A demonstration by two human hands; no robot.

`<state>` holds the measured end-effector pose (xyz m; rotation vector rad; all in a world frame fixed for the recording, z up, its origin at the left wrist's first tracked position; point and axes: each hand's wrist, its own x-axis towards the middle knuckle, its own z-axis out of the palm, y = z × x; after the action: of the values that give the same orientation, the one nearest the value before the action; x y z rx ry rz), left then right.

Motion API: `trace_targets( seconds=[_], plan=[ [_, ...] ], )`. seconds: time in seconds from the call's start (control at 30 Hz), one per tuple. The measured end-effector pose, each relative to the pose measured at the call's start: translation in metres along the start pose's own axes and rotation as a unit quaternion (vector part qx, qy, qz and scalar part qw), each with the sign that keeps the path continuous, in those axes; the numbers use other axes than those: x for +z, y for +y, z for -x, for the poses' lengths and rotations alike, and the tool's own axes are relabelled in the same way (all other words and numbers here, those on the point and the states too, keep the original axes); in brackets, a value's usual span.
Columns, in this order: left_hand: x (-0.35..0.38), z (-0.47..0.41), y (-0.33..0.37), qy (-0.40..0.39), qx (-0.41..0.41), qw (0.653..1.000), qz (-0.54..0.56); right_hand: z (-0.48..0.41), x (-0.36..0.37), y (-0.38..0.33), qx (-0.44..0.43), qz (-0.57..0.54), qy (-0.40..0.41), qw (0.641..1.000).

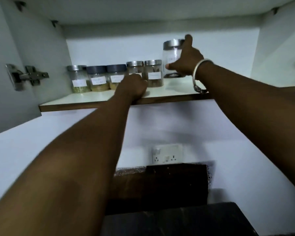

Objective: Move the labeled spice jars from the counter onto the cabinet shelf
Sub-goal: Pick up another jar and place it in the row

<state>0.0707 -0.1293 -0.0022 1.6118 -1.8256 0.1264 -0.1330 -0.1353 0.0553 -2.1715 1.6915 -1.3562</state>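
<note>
looks like the right hand (186,60) is gripping the tall jar (172,48), left hand (134,86) is curling against a small jar (134,65) (grip unclear), probably risking knocking neighbours over.

Five small clear jars stand upright in a row along the white cabinet shelf (92,101), side by side, each with a white label facing you. From the left: a silver-lidded jar (78,79) of greenish spice, then two dark-lidded jars (98,78) (116,75) of yellowish powder. Next come two silver-lidded jars (134,68) (154,74), the last one holding dark brown pieces. Your curled left hand (134,86) hides most of the fourth jar. Just right of the row, a taller clear jar (172,55) with a silver lid and white label stands upright in your right hand (186,60). Whether its base touches the shelf is unclear.
</note>
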Motion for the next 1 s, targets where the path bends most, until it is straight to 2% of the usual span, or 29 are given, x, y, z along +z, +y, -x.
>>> trace_targets(
  seconds=[0.07, 0.17, 0.23, 0.37, 0.47, 0.57, 0.7, 0.9, 1.0],
  plan=[
    [0.005, -0.007, -0.002, -0.026, 0.000, 1.000, -0.001, -0.026, 0.020, 0.007, 0.048, 0.011, -0.026, 0.998],
    [0.008, -0.012, -0.009, -0.009, 0.026, 1.000, 0.006, -0.055, 0.045, 0.020, 0.104, 0.039, -0.070, 0.991],
    [0.011, -0.016, -0.014, -0.001, 0.051, 0.998, -0.023, -0.070, 0.053, 0.029, 0.106, 0.044, -0.071, 0.991],
    [0.017, -0.020, -0.017, 0.017, 0.052, 0.998, -0.007, -0.087, 0.067, 0.044, 0.116, 0.060, -0.076, 0.988],
    [0.018, -0.020, -0.015, 0.032, 0.054, 0.998, -0.004, -0.089, 0.073, 0.045, 0.127, 0.089, -0.064, 0.986],
    [0.019, -0.020, -0.014, 0.032, 0.052, 0.998, -0.008, -0.090, 0.074, 0.045, 0.120, 0.126, -0.094, 0.980],
    [0.017, -0.018, -0.015, 0.052, 0.055, 0.997, 0.009, -0.079, 0.067, 0.045, 0.114, 0.190, -0.093, 0.971],
    [0.011, 0.001, -0.009, 0.138, 0.086, 0.986, 0.033, -0.043, 0.047, 0.034, 0.102, 0.202, -0.196, 0.954],
    [0.007, 0.012, -0.003, 0.181, 0.096, 0.978, 0.027, -0.020, 0.036, 0.024, 0.107, 0.155, -0.200, 0.962]
  ],
)
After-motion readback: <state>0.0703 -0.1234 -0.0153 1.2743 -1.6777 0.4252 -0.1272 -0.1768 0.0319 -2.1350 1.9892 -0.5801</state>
